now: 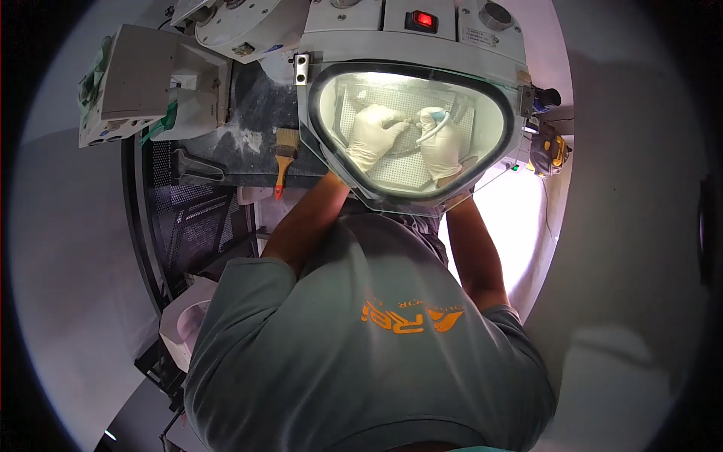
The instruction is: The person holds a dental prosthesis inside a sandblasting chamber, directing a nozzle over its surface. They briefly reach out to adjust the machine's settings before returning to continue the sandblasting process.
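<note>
The left hand (374, 134), gloved in white, sits in the upper middle of the frame inside a lit cabinet (410, 53) behind its curved window (482, 113), fingers pinched on a small part (410, 120) too tiny to make out. The right hand (440, 143), also gloved, is closed around a pale blue nozzle with a thin tube (435, 128), its tip just beside that part. Both hover over a perforated floor (392, 169). A paintbrush (285, 154) lies left of the cabinet; a red switch (422, 20) glows above
</note>
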`<state>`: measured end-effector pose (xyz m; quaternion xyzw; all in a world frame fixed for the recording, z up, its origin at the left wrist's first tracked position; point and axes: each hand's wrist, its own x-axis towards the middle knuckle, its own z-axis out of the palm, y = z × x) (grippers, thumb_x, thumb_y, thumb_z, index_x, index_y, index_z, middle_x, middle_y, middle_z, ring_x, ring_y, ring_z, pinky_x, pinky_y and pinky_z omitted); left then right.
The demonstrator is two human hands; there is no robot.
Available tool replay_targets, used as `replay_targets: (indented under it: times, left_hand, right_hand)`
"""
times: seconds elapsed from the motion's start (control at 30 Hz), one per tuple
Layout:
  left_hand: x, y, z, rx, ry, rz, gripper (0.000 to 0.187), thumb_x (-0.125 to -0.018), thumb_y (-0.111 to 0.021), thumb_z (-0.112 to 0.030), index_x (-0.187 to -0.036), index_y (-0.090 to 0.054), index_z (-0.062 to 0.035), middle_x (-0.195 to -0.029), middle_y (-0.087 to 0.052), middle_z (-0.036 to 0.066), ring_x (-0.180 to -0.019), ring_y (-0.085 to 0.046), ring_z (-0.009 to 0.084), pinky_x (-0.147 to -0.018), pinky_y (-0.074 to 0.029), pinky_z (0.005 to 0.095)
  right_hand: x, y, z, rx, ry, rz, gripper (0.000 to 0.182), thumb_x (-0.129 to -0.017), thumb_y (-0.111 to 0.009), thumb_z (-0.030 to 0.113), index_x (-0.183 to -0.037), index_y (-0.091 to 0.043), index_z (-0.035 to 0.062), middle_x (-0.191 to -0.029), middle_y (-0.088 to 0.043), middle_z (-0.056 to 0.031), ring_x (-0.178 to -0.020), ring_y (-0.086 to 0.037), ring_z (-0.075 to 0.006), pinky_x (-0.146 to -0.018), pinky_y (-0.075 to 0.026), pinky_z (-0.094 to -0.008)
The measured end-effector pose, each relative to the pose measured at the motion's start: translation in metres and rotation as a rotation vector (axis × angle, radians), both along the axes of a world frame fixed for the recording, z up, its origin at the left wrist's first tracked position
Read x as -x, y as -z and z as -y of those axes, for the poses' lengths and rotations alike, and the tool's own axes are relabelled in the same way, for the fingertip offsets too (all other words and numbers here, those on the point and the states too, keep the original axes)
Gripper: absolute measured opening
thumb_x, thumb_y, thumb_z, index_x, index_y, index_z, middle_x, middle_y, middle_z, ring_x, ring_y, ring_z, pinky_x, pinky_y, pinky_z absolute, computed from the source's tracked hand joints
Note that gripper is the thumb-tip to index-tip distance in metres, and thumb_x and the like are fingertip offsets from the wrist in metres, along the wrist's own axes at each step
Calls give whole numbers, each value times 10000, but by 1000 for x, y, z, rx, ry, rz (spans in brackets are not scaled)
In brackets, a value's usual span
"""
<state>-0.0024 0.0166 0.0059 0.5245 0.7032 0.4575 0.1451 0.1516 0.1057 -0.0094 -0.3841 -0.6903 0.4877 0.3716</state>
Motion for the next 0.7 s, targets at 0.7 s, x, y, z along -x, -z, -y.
replay_targets:
  times: [0.7]
  left_hand:
    - [-3, 2, -3, -89, -30, -6, 161, -869, -878, -183, -977, -842, -70, -887, -773, 112, -806, -713, 297, -757, -574, 393]
  right_hand:
    - [-1, -6, 2, -103, 15, -24, 123, -1043, -730, 176, -1032, -749, 55, -911, -772, -123, -812, -753, -255, -722, -581, -368]
